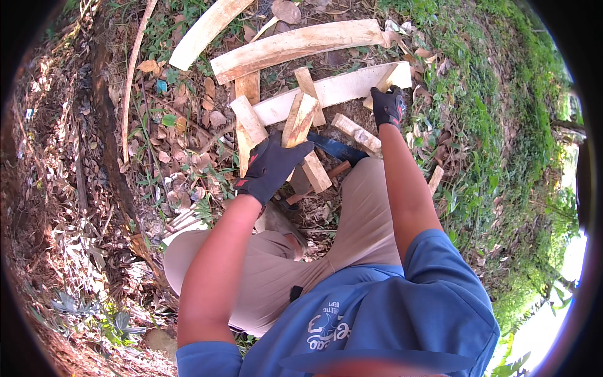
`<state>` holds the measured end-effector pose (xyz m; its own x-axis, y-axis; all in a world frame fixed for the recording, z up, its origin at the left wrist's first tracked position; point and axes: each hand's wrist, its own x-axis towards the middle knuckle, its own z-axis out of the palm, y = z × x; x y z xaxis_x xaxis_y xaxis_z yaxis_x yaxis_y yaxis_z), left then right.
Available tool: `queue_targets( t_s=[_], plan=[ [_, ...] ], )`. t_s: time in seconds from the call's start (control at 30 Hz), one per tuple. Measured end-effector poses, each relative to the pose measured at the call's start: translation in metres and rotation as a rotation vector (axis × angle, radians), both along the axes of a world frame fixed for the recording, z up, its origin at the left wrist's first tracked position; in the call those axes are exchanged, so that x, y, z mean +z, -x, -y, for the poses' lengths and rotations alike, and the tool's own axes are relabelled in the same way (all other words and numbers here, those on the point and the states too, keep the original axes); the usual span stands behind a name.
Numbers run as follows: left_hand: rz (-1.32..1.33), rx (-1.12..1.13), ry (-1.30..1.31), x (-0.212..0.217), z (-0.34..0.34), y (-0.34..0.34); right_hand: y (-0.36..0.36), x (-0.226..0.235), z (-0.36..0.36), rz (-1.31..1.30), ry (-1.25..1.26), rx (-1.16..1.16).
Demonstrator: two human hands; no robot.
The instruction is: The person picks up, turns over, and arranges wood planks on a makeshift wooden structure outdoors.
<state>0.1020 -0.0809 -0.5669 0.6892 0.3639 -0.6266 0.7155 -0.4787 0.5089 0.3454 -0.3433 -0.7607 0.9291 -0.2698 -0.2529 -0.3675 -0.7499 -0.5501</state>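
Left hand (273, 164), black glove, is at the near end of a short wood block (300, 120), close to the left end of the long pale board (352, 87). Thumb stands wide of the fingers, block's end in the gap; fingertips hidden, can't tell if the grip is tight. A second block (249, 119) sits just past those fingers, on the board's left end.

Right hand (388, 108), also gloved, is at the board's right end, fingers bent narrow against a pale block (397, 76) lying aslant over that end. Contact looks likely; can't tell whether the hand is clamped round it.

Handling, judged: blocks look stiff, fairly light, dry and rough, so little slip; not fragile, splinters possible. Best hold: across the narrow sides near the middle. Board likely heavier; take it by both long edges.

Another long plank (295, 47) lies beyond the board's far edge; a dark blue strip (339, 149) lies off its near edge, all on leafy ground (179, 125).
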Motion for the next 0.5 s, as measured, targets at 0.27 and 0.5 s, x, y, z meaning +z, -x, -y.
queue_targets(
  t_s=[0.27, 0.5],
  plan=[
    [-0.005, 0.019, 0.144, 0.007, -0.004, 0.003, -0.007, -0.018, 0.03, 0.162, -0.484, 0.142],
    [0.043, -0.034, 0.04, 0.011, 0.001, 0.003, -0.02, -0.058, 0.054, -0.067, -1.173, 0.157]
  ],
)
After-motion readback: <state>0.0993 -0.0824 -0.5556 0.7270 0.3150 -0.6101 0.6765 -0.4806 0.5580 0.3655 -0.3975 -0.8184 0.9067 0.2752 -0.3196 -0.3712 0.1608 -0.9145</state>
